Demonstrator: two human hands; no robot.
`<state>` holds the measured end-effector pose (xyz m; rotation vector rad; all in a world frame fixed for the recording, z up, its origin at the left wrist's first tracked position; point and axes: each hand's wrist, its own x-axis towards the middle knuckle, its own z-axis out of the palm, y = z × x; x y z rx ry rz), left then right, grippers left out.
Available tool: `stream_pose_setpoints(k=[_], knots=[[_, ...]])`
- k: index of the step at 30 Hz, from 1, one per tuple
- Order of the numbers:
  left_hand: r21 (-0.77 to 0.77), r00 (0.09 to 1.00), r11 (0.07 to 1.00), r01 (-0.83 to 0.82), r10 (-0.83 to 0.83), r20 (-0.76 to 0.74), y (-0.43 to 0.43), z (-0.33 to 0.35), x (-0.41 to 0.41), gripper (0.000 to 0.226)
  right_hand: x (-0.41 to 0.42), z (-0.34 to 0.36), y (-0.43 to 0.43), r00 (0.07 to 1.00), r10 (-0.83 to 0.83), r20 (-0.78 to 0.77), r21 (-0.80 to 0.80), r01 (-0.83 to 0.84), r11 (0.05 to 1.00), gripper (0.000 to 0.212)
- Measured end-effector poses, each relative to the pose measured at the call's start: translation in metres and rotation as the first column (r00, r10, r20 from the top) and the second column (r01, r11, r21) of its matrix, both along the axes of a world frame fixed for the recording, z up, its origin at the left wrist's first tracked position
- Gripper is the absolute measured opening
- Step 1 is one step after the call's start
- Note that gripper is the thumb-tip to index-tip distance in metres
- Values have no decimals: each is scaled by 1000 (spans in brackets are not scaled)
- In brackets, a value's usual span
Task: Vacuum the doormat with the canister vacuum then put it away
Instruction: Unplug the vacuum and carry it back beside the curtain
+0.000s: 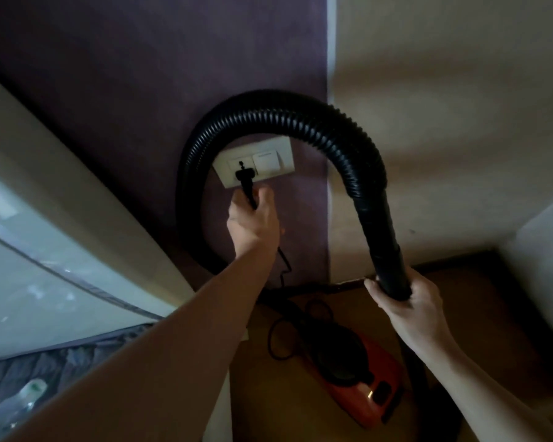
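Note:
My left hand [253, 223] grips the black power plug [246, 180] right at the white wall socket plate [256, 162]; whether the plug's pins are inside the socket I cannot tell. Its black cord [286, 266] drops down the purple wall to the floor. My right hand [406, 301] holds the rigid black end of the vacuum hose. The ribbed hose [288, 114] arches up over the socket and down the left side. The red canister vacuum [361, 390] lies on the brown floor below, between my arms. No doormat is in sight.
A loop of cord [278, 342] lies on the floor beside the canister. A pale cabinet or appliance [45, 250] stands at the left, with a grey quilted cloth [61, 362] and a plastic bottle [16, 406] at the bottom left. A beige wall [460, 90] fills the right.

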<state>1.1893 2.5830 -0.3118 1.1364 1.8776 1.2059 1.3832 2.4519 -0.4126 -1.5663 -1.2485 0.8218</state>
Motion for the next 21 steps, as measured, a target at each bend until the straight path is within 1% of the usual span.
stream_pose_setpoints(k=[1, 3, 7, 10, 13, 17, 21], knots=[[2, 999, 1000, -16, 16, -35, 2, 1, 1, 35, 2, 0, 0, 1000, -3, -9, -4, 3, 1000, 34], [-6, 993, 998, -70, 70, -97, 6, 1, 1, 40, 6, 1, 3, 1000, -8, -4, -14, 8, 1000, 33], [53, 978, 994, -96, 104, -182, 10, 1, 1, 37, 2, 7, 7, 1000, 1, -12, 8, -1, 1000, 25], [140, 949, 989, -45, 86, -304, 10, -2, -4, 34, -1, 6, 11, 1000, -7, -26, 17, 8, 1000, 35], [203, 909, 979, 20, 67, -412, 9, -5, -11, 32, -4, 7, 14, 999, -4, -50, -2, 4, 1000, 28], [258, 878, 965, 56, 75, -472, 11, -8, -14, 34, -8, 7, 15, 999, -9, -40, 11, 9, 1000, 35], [217, 867, 971, 97, 25, -498, 11, -3, -14, 32, -8, 4, 14, 1000, -24, -15, 6, 25, 1000, 26]])
